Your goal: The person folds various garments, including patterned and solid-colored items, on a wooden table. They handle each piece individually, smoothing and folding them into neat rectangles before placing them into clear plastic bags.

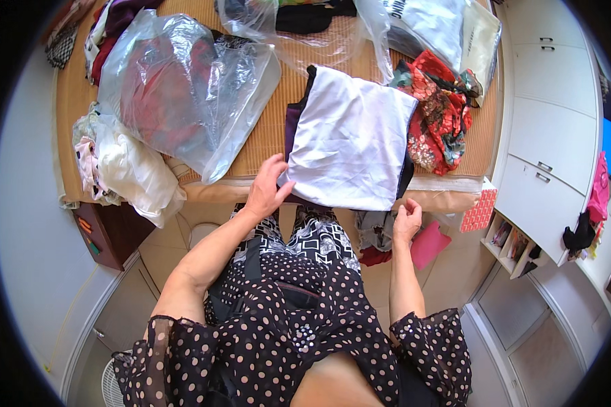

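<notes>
Near edge: L hand (268, 186) is open, fingers spread, palm flat on the near-left corner of the folded white cloth (353, 139). R hand (406, 220) is just off the near-right corner, below the bed edge, fingers curled in. Can't tell if it pinches any fabric; looks empty.

White cloth is folded to a rough rectangle, sits at the front edge of the bamboo mat (265, 136) on the bed, near side overhanging a bit. It lies on top of a dark purple garment (292, 125), which pokes out along the left side and the far corner.

Step, my read: fold is done, now smoothing/squaring the piece on the stack. L hand pins, R hand free.

Next move calls for: R hand back up on the right edge, both hands pressing flat, edges lined up w/ the dark piece below, and the overhang pushed inboard so it doesn't slide off.

Mid: cream/white clothes heap (132, 166) to the left, red floral garment (438, 119) touching the cloth's right side.

Far: clear plastic bag (176, 81) w/ sth reddish inside, far left. Second clear bag (305, 34) beyond the cloth, dark item in it. White drawers (550, 129) off to the right.
</notes>
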`<action>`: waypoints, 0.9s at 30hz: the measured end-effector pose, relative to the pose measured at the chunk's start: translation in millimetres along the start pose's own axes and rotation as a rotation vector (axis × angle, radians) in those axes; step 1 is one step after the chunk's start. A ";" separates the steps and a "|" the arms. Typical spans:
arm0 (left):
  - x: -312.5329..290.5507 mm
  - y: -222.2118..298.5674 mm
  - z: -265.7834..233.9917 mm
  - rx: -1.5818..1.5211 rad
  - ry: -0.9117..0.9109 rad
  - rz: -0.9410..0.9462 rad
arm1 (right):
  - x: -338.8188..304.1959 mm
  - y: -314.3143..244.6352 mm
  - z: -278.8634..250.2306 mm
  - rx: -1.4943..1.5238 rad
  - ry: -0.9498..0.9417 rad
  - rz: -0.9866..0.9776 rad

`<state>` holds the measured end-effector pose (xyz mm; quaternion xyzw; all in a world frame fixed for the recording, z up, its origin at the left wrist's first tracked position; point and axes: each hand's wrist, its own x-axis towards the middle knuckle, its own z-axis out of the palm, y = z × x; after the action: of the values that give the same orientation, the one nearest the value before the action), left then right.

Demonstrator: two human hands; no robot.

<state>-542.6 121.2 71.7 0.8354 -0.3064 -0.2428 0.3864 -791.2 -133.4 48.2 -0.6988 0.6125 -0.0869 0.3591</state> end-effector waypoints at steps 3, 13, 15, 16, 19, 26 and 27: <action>12.0 12.5 4.3 -0.132 -0.032 -0.407 | -0.5 -29.7 12.2 0.145 -0.129 -0.149; 21.1 87.5 43.8 -0.072 -0.151 0.249 | 22.7 -145.3 87.8 0.385 -0.692 0.223; 12.8 82.6 38.1 -0.107 -0.232 0.217 | 41.6 -126.1 85.9 0.860 -0.622 0.342; 6.8 77.7 35.1 -0.147 -0.261 0.147 | 54.4 -117.6 79.7 0.931 -0.691 0.383; -17.3 46.4 30.8 -0.209 -0.246 -0.006 | 75.2 -113.0 64.8 1.042 -0.765 0.452; -28.7 -6.4 19.0 -0.232 0.161 -0.360 | 60.2 -132.2 57.8 0.953 -0.782 0.405; -25.1 -17.5 21.1 -0.199 0.247 -0.359 | 51.6 -135.9 58.6 0.905 -0.761 0.368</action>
<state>-567.9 137.2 49.7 0.8575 -0.0780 -0.2328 0.4520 -638.3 -158.7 71.8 -0.3419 0.4545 -0.0192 0.8223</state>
